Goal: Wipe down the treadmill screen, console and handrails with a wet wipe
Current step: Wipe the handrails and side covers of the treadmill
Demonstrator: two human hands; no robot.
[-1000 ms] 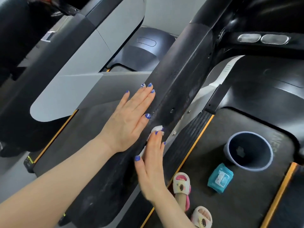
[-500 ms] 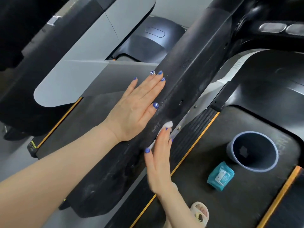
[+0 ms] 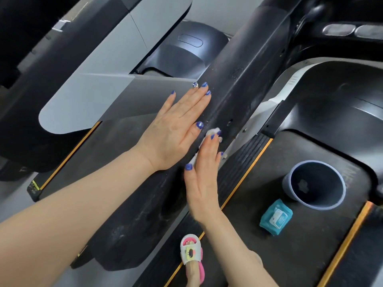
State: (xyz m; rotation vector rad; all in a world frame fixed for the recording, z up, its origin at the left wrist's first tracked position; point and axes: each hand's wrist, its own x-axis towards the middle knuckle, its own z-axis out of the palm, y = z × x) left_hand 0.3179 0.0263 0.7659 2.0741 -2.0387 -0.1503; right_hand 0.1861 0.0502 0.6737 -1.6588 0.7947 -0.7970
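Wet wipe (image 3: 211,132) under flat right hand (image 3: 204,179), pressed on handrail (image 3: 244,83)

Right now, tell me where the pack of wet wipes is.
In the head view, the teal pack of wet wipes lies lower right on the treadmill belt, just below the round grey bin and right of the right hand.

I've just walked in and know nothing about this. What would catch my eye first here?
Two bare hands with bright blue nails lie on a broad black treadmill handrail running diagonally through the middle: the left hand rests flat on it, while the right hand presses a white wet wipe against it. Lower right, on the dark treadmill belt, sit a round blue-grey bin and a teal pack of wipes.
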